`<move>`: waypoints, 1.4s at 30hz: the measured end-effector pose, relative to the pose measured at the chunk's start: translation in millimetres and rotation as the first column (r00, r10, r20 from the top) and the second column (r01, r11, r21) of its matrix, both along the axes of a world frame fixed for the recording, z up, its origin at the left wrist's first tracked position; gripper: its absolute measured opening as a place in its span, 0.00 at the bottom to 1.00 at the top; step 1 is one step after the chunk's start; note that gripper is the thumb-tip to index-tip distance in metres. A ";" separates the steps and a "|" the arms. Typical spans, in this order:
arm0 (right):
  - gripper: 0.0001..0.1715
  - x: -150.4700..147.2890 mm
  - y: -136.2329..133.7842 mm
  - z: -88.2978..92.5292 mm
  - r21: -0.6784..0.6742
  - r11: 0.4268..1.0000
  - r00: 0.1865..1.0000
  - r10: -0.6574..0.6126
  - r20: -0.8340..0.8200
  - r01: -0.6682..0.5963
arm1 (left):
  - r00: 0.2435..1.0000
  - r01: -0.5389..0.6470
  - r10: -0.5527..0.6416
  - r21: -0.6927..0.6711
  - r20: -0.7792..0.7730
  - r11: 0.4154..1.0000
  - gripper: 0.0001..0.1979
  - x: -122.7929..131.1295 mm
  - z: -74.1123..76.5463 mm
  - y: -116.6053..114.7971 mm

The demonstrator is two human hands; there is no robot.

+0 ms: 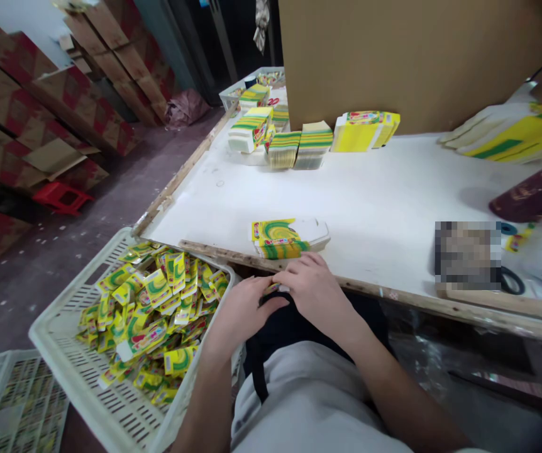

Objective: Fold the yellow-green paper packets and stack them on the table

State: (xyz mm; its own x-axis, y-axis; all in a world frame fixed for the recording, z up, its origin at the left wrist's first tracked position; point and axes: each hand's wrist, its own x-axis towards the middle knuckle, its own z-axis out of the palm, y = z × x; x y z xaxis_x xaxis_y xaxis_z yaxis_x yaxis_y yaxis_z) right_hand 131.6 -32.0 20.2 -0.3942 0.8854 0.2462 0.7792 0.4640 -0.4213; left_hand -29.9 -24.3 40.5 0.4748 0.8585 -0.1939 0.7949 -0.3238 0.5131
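Both hands meet at the table's front edge, over my lap. My left hand (245,309) has its fingers closed round a small yellow packet (271,288), mostly hidden between the hands. The fingers of my right hand (309,286) are bent onto the same packet from the other side. Just beyond them, a stack of flat yellow and green cartons (283,239) lies on the white table (346,201). At my left is a white plastic basket (58,324) filled with small yellow boxes (158,288).
More carton stacks (283,148) stand along a cardboard panel (393,56) at the back. A dark cup (530,196) tilts at the right, near black tape (512,281). A red stool (65,197) and cardboard boxes (80,107) are on the floor at left.
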 end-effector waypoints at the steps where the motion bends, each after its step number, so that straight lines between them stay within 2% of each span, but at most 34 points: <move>1: 0.11 0.2 -0.4 0.2 0.025 1.000 1.000 -0.011 0.023 0.010 | 0.999 0.022 -0.021 -0.039 0.034 0.999 0.13 0.5 -2.6 1.3; 5: 0.11 -0.5 -1.0 2.5 0.077 0.997 0.998 0.026 0.053 -0.030 | 0.965 0.088 -0.044 -0.163 0.258 0.983 0.18 1.9 -17.9 7.2; 8: 0.14 -0.8 -0.6 6.3 0.124 0.991 0.998 0.056 -0.039 -0.051 | 0.909 0.023 0.041 -0.149 0.414 0.989 0.17 3.0 -29.0 10.4; 11: 0.23 2.0 0.8 8.2 0.201 0.967 0.957 -0.102 -0.272 0.160 | 0.864 -0.163 0.202 -0.125 0.461 0.979 0.16 3.4 -34.1 11.6; 13: 0.32 3.8 2.5 6.1 0.195 0.928 0.865 -0.198 -0.462 0.317 | 0.836 -0.250 0.279 -0.124 0.472 0.960 0.17 4.4 -34.2 10.8; 14: 0.35 3.8 3.7 3.7 0.171 0.920 0.814 -0.211 -0.541 0.352 | 0.825 -0.262 0.293 -0.133 0.483 0.956 0.17 5.4 -33.7 10.0; 15: 0.37 3.0 5.1 0.4 0.133 0.926 0.772 -0.208 -0.601 0.353 | 0.812 -0.258 0.294 -0.142 0.505 0.956 0.17 6.7 -32.9 8.9; 17: 0.39 -0.9 8.2 -8.0 0.035 0.961 0.712 -0.178 -0.679 0.274 | 0.771 -0.214 0.275 -0.172 0.575 0.962 0.17 10.0 -31.4 6.3; 19: 0.36 -6.4 10.9 -16.8 -0.073 0.986 0.664 -0.155 -0.731 0.149 | 0.717 -0.184 0.264 -0.191 0.645 0.964 0.18 12.9 -30.0 3.9; 21: 0.30 -11.0 12.1 -23.2 -0.155 0.987 0.615 -0.153 -0.774 0.051 | 0.695 -0.171 0.254 -0.188 0.673 0.967 0.19 14.7 -28.6 2.4; 23: 0.25 -13.1 11.5 -25.9 -0.186 0.982 0.581 -0.160 -0.798 0.015 | 0.707 -0.165 0.238 -0.172 0.666 0.971 0.19 15.4 -27.2 2.3; 25: 0.23 -12.7 9.6 -25.4 -0.167 0.985 0.569 -0.157 -0.807 0.036 | 0.728 -0.166 0.227 -0.155 0.647 0.974 0.18 15.4 -25.9 3.1; 29: 0.25 -9.9 6.5 -20.8 -0.101 0.990 0.582 -0.140 -0.801 0.099 | 0.763 -0.175 0.213 -0.121 0.610 0.977 0.18 15.6 -23.6 4.9; 37: 0.26 -10.3 4.9 -13.4 -0.105 0.990 0.570 -0.142 -0.809 0.098 | 0.729 -0.162 0.236 -0.172 0.642 0.972 0.20 16.2 -24.5 2.5; 42: 0.30 -9.1 4.0 -14.6 -0.090 0.980 0.547 -0.173 -0.819 0.176 | 0.748 -0.202 0.254 -0.154 0.613 0.967 0.20 17.1 -24.3 1.3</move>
State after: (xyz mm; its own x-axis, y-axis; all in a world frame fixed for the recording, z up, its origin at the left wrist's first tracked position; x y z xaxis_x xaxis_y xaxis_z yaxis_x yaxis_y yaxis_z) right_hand 122.5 -28.0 5.6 0.1416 0.9128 0.3830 0.1634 0.3600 -0.9185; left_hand -12.9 -23.1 16.2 0.3038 0.9527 0.0084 0.3354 -0.1153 0.9350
